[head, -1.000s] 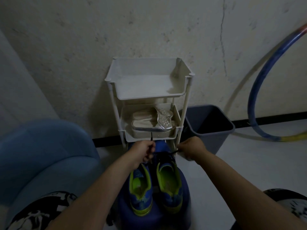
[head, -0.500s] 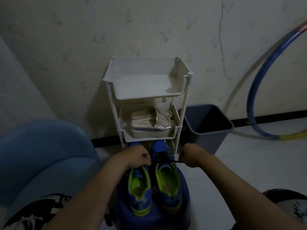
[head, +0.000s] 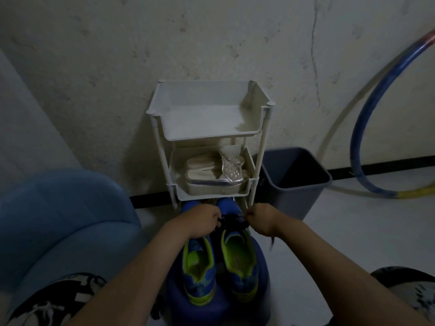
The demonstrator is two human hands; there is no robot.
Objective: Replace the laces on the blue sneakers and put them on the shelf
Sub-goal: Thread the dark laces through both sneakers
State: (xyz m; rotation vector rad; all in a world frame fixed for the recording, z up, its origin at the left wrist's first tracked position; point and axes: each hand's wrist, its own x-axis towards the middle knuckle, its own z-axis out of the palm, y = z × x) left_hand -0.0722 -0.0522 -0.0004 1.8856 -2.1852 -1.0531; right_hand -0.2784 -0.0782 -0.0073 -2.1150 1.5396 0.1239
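In the head view, our left hand and right hand are each curled tight on the black lace, with the right shoe's laced front between them. The blue sneakers sit side by side on a blue stool, toes near the white shelf. Open floor lies to our right, beside the grey bin.

Our left hand and right hand each grip the dark shoelace over the right of two blue, lime-lined sneakers standing on a round blue stool before a white plastic tiered shelf.
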